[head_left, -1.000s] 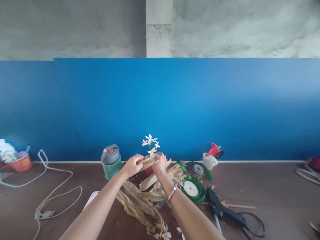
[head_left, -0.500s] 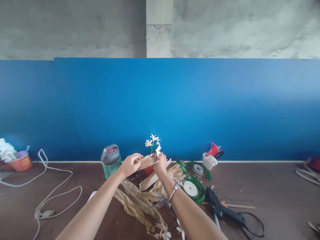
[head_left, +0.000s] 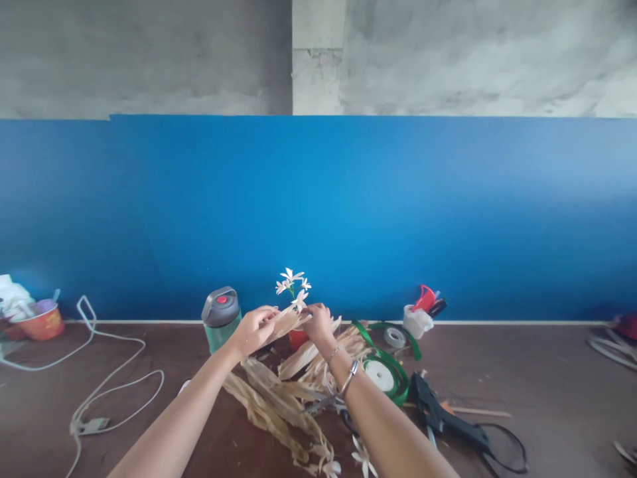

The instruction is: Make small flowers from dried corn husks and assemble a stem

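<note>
My left hand [head_left: 255, 329] is closed on the left end of a strip of dried corn husk [head_left: 284, 324], held above the table. At the strip's other end, the fingers of my right hand [head_left: 318, 321] pinch it from the right. Just above the strip rises a spray of white flowers [head_left: 291, 284] on a thin green stem. The lower stem is hidden behind the husk and fingers, so what supports it cannot be made out. Beneath my hands a red container [head_left: 297, 340] partly shows. More dried husks [head_left: 269, 395] lie below, with scissors [head_left: 323, 401] among them.
A green bottle with a grey lid [head_left: 221, 320] stands left of my hands. To the right are a green ribbon spool [head_left: 381, 375], a tape roll [head_left: 395, 337], a white cup of tools [head_left: 418, 321] and a black glue gun [head_left: 442, 415]. A white cable [head_left: 119, 392] loops at left. Behind rises a blue panel [head_left: 318, 199].
The white flowers and the husk strip have shifted left and turned slightly. My left hand has moved a little left; my right hand keeps nearly the same place.
</note>
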Demonstrator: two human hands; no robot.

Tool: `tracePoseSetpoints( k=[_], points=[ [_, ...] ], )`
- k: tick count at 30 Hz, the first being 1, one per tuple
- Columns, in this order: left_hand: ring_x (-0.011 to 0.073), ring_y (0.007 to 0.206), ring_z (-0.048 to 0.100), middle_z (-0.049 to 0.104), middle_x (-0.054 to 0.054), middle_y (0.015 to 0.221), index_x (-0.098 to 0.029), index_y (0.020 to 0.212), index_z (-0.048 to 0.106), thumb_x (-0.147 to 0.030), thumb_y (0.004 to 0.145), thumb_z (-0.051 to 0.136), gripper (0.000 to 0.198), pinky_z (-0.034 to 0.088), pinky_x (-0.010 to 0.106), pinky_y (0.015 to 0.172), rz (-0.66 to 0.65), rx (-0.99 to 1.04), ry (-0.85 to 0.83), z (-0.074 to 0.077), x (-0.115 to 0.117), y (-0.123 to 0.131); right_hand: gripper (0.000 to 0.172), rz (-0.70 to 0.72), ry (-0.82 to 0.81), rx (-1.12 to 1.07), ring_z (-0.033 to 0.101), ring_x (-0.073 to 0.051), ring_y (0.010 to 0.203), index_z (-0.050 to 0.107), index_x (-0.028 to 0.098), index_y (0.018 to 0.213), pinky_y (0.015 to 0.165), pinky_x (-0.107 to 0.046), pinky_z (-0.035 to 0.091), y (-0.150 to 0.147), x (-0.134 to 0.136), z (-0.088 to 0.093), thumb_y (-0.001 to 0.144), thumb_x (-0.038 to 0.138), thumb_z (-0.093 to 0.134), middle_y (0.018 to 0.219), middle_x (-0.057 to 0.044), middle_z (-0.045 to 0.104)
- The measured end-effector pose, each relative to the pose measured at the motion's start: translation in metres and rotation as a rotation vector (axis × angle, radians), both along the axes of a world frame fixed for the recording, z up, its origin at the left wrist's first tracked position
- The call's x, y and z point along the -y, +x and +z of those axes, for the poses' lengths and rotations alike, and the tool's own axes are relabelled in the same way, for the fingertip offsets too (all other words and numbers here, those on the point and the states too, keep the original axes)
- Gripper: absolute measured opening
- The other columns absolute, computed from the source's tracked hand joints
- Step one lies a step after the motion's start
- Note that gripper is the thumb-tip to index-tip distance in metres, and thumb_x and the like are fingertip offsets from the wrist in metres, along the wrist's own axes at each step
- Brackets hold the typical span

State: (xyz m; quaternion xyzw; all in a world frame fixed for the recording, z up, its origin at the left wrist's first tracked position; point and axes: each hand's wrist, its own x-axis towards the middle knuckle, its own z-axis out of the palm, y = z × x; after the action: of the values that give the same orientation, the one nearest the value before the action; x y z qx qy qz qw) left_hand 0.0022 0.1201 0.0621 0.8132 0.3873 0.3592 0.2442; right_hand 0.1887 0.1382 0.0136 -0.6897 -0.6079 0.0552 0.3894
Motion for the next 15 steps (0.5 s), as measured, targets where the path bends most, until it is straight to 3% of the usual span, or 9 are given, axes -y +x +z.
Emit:
tracePoseSetpoints(
  k=[5,10,15],
  points=[
    [0.0231,0.097,0.060,0.069,0.008,0.101,-0.018,0.085,0.068,-0.023,0.079,0.046,0.024,0.046,0.028,0.081,0.049,-0.048,0.042,-0.007,-0.007,0.005,0.023,0.037,0.038,0.004,0.054,-0.020,0.087,0.073,0.024,0.079,0.079,-0.027,0.037,-0.003,0.000,-0.004,0.066,0.009,0.061,0.092,-0.005,0.064],
    [0.0220,0.082,0.061,0.066,0.005,0.072,-0.017,0.060,0.060,-0.019,0.077,0.044,0.023,0.045,0.029,0.075,0.041,-0.070,0.058,-0.012,-0.015,0.019,0.017,0.049,0.065,0.012,0.053,-0.021,0.087,0.072,0.023,0.081,0.078,-0.029,0.037,-0.007,-0.001,-0.008,0.072,0.016,0.059,0.094,-0.007,0.064],
    [0.0233,0.100,0.058,0.068,0.008,0.097,-0.019,0.058,0.057,-0.015,0.074,0.046,0.020,0.043,0.030,0.085,0.034,-0.051,0.069,-0.014,-0.019,0.028,0.010,0.054,0.089,0.023,0.054,-0.021,0.084,0.070,0.019,0.074,0.077,-0.029,0.039,-0.009,-0.001,-0.013,0.072,0.020,0.060,0.088,-0.008,0.065]
  ],
)
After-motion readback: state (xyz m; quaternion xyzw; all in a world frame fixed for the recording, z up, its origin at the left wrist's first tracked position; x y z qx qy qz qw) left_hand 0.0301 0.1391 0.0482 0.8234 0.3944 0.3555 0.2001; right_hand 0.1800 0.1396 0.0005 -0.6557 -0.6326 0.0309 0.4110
